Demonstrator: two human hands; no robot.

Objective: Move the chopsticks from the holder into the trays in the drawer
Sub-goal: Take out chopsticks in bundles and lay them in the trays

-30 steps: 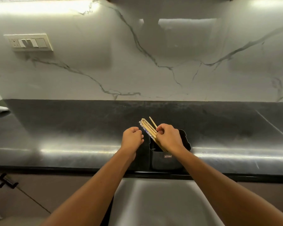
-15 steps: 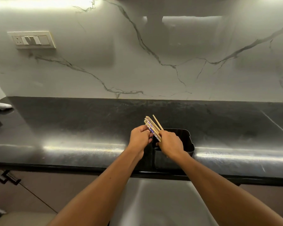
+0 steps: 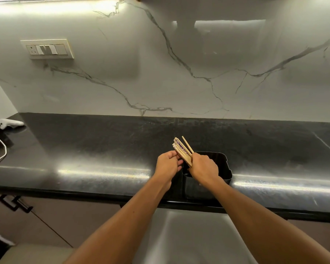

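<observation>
The right hand (image 3: 204, 167) covers the lower ends of the chopsticks (image 3: 182, 150), so their full length is unseen. It also hides part of the black holder (image 3: 224, 168), and the inside is too dark to read. The left hand (image 3: 168, 165) has its fingertips curled out of sight. Both forearms run off the bottom edge.

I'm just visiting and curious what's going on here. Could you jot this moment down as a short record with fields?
setting: dark countertop under a marble-look wall
holder: black holder near the counter's front edge
chopsticks: bundle of chopsticks, tips fanned up and away
right hand: right hand closed on the bundle over the holder
left hand: left hand touching the bundle from the left
drawer trays: not in view
</observation>
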